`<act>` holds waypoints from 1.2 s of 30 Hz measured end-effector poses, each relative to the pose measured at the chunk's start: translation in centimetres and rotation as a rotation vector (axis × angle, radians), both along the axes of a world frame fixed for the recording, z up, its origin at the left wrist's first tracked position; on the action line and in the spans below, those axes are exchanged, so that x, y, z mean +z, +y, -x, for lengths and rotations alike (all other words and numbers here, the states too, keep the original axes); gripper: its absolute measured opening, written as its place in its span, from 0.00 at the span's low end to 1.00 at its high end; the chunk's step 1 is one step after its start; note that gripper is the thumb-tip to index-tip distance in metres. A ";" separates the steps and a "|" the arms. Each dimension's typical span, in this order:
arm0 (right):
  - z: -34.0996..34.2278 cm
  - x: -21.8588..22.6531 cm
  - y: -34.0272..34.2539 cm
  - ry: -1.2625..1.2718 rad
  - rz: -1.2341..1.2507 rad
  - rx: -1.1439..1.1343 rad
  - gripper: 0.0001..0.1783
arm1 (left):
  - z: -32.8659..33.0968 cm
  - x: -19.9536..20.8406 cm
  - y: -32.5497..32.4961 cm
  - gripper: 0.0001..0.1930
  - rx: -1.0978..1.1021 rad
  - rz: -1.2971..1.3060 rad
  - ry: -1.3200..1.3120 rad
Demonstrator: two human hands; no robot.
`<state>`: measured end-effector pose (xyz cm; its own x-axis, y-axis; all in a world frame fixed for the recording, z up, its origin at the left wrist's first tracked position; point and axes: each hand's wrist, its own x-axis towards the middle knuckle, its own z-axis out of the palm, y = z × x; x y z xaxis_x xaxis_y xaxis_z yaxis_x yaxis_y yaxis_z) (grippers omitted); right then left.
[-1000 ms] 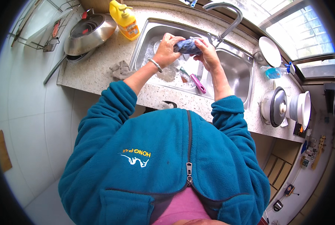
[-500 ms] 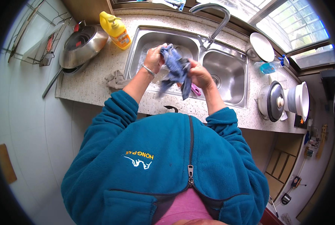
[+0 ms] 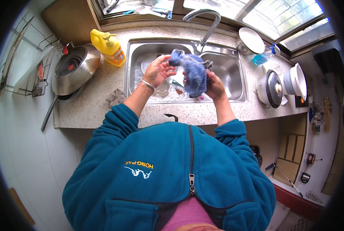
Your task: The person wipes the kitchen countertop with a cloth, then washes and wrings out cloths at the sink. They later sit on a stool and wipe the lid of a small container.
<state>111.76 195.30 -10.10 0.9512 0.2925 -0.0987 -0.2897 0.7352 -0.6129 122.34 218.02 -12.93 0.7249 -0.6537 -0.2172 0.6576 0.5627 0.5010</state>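
A crumpled blue cloth (image 3: 195,79) hangs above the double steel sink (image 3: 130,69), near the divider between its basins. My right hand (image 3: 216,85) is closed on its right side, with the thumb up; a darker bunched end sticks out above that hand. My left hand (image 3: 159,72), with a bracelet at the wrist, is just left of the cloth. Its fingers are apart and hold nothing. Below, the left basin holds soapy water with a plate (image 3: 145,66) and other pieces I cannot make out. A small pink thing (image 3: 201,97) shows partly beneath the cloth.
A grey rag (image 3: 117,97) lies left of the sink, below a yellow pump bottle (image 3: 109,49). A steel wok (image 3: 74,73) stands further left. Behind the sink rises the tap (image 3: 214,27). To the right are a white bowl (image 3: 252,40), a blue spray bottle (image 3: 261,58) and a lidded pot (image 3: 270,88).
My left hand has let go of the cloth and opened. The cloth has turned and spread in my right hand. The whole view has shifted a little.
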 end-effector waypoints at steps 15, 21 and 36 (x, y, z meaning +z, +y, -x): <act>11.7 8.1 -14.7 0.001 0.699 -0.852 0.15 | -1.1 0.8 6.8 0.15 -0.101 -0.507 -0.383; 19.4 5.9 -25.4 0.228 1.094 -1.017 0.17 | 1.6 -2.0 17.5 0.12 0.042 -1.288 -0.602; 3.9 -1.9 -11.6 -0.119 1.799 -0.165 0.16 | 7.1 -6.0 16.8 0.15 0.053 -1.906 -0.851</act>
<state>107.91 183.69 -12.05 0.9810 -0.1713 -0.0907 -0.1905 -0.7643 -0.6161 115.25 234.80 -18.92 0.9916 -0.0504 -0.1193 0.0082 -0.8950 0.4461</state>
